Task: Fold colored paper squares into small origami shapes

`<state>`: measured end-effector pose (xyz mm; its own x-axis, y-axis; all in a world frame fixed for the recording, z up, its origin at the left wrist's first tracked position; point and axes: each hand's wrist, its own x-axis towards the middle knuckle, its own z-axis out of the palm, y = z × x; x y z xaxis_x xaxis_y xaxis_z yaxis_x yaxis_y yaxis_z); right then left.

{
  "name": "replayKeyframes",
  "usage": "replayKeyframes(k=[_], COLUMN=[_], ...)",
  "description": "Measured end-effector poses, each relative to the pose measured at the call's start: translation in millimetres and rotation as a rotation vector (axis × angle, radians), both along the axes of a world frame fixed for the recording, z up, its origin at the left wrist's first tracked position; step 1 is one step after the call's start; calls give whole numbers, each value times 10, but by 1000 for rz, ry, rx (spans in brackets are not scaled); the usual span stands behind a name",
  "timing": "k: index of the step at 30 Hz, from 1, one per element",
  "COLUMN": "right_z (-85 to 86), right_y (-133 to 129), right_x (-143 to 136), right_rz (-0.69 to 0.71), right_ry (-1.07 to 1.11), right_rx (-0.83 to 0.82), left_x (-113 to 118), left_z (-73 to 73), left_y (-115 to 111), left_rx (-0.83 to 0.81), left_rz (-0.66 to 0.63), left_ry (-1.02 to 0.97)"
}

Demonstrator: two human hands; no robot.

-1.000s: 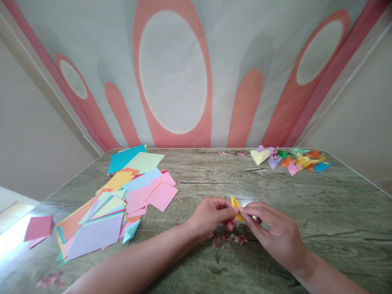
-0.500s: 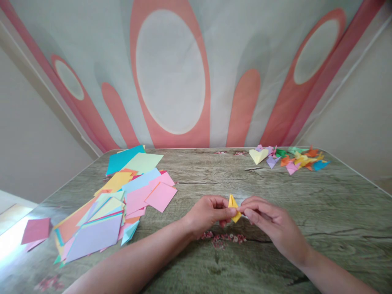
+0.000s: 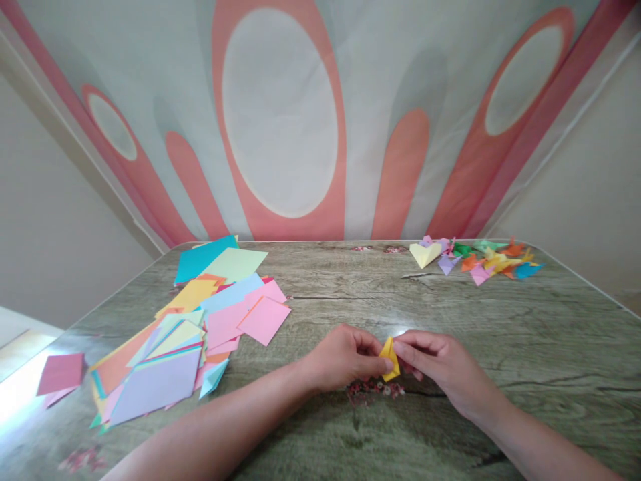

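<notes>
A small piece of folded yellow origami paper (image 3: 391,359) is held just above the wood-patterned table (image 3: 320,427), between my two hands. My left hand (image 3: 349,359) pinches its left side, with the thumb across the front. From the right, my right hand (image 3: 435,357) has its thumb and fingertips closed at the paper's upper right edge. The right fingertips partly overlap, so how much paper they grip is hard to see.
Loose coloured paper sheets (image 3: 155,387) spread over the table's left side, with a folded light-blue piece (image 3: 214,378) beside them. Dark pink squares (image 3: 61,374) lie at the far left. Several folded paper figures (image 3: 493,260) and a pale yellow paper heart (image 3: 424,254) sit back right.
Both hands and the yellow paper have shifted slightly right and down. The paper has turned a little, and the right fingers have moved up to its upper edge.
</notes>
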<state>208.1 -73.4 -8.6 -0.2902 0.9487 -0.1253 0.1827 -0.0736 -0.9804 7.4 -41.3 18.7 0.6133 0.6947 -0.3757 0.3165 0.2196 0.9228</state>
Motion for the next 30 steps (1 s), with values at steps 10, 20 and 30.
replayKeyframes(k=[10, 20, 30], right_z=[-43, -37, -46], right_y=[-22, -10, -29], right_x=[-16, -41, -39], right_rz=[-60, -3, -44], right_ry=[-41, 201, 101], right_rx=[-25, -145, -82], left_x=[6, -32, -8], left_z=[-2, -21, -24], left_y=[-14, 2, -18], left_rx=[72, 92, 95], left_rz=[-25, -93, -86], left_ry=[42, 93, 82])
